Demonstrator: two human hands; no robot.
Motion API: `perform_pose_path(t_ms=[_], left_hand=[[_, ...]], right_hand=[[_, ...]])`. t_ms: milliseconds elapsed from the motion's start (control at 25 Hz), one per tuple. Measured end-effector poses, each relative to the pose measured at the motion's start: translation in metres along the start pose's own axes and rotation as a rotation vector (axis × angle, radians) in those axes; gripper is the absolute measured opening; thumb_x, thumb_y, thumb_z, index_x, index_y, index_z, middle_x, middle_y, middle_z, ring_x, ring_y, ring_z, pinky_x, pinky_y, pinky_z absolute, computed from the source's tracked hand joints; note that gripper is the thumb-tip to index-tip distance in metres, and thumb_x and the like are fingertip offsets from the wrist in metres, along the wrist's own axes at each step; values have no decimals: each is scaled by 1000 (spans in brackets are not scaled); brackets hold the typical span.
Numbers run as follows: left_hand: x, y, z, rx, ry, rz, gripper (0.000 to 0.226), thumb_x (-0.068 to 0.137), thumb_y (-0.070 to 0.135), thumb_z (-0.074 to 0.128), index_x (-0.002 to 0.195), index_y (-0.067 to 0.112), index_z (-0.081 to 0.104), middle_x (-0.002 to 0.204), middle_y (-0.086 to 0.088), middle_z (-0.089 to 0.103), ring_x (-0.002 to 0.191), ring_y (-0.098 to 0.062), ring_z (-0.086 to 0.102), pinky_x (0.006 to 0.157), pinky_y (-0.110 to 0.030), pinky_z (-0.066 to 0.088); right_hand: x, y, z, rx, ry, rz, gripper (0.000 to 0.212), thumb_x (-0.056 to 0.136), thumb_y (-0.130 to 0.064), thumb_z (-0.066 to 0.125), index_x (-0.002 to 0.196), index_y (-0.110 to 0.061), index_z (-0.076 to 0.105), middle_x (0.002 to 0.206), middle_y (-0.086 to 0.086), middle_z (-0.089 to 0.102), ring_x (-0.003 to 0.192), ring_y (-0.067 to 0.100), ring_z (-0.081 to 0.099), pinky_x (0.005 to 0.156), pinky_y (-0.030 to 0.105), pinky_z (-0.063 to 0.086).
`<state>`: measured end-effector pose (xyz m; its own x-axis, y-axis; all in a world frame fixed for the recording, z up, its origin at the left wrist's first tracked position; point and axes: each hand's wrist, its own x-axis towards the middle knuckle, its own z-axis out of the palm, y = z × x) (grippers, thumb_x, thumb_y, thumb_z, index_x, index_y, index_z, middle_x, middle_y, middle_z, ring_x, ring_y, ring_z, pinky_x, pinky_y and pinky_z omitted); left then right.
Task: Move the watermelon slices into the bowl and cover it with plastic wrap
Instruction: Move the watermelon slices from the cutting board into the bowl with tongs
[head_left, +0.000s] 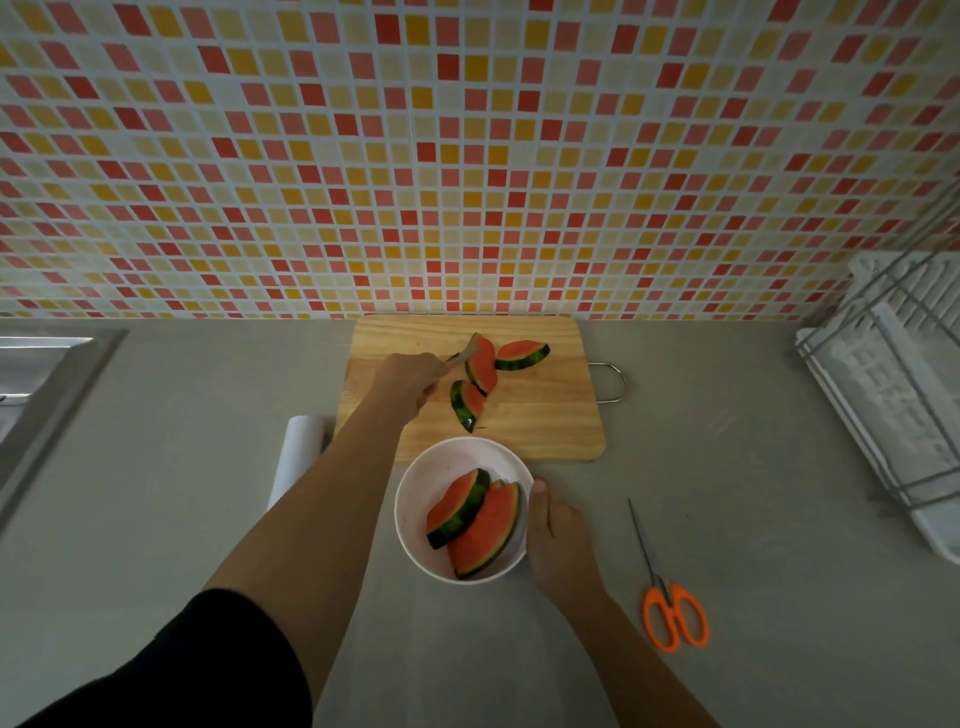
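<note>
Currently 3 watermelon slices (480, 364) lie on the cutting board (545, 415); 2 more sit in the bowl (431, 467), nearer me. Grip check: left hand (410, 379) clasps a metal utensil (460, 356), its tip at the middle slice; fork or tongs, I cannot tell. The right hand (556, 540) holds the bowl, thumb on its rim.

Slices: thin wedges, red flesh, dark green rind. I judge them light, wet and slippery, with soft flesh; the rind is stiffer, so take hold there.

The plastic wrap roll (293, 462) lies left of the board.
</note>
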<state>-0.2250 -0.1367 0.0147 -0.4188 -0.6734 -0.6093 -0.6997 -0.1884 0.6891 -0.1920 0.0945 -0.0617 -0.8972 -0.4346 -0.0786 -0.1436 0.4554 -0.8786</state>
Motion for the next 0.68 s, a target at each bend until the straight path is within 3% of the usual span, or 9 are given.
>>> perform_pose_path(t_ms=[160,280,440,680], left_hand=[[-8,-11,6,333,106,195,29,83,25,62,59,8,56,58,-1,59,45,-12,43,42,-22,33],[-16,-14,19,465,198,321,28,83,17,54,57,10,47,55,0,47,47,-13,41,40,-23,27],[-28,-14,32,620,279,481,17,86,11,48,69,7,50,63,-2,47,60,-20,49,47,-27,34],[-15,-19,21,370,223,328,42,84,25,60,52,11,37,49,2,34,42,-12,31,39,-22,21]], right_hand=[[0,0,0,38,-3,14,43,100,-28,32,59,-27,44,51,-5,48,49,-1,50,48,12,36],[0,0,0,24,17,5,43,100,-24,35,58,-28,43,50,-5,47,50,-1,51,47,10,35],[1,2,1,10,13,5,42,100,-27,33,60,-28,44,52,-4,48,51,0,50,49,12,36],[1,1,2,24,21,5,42,100,-25,34,59,-31,44,51,-7,48,53,-2,51,50,10,36]])
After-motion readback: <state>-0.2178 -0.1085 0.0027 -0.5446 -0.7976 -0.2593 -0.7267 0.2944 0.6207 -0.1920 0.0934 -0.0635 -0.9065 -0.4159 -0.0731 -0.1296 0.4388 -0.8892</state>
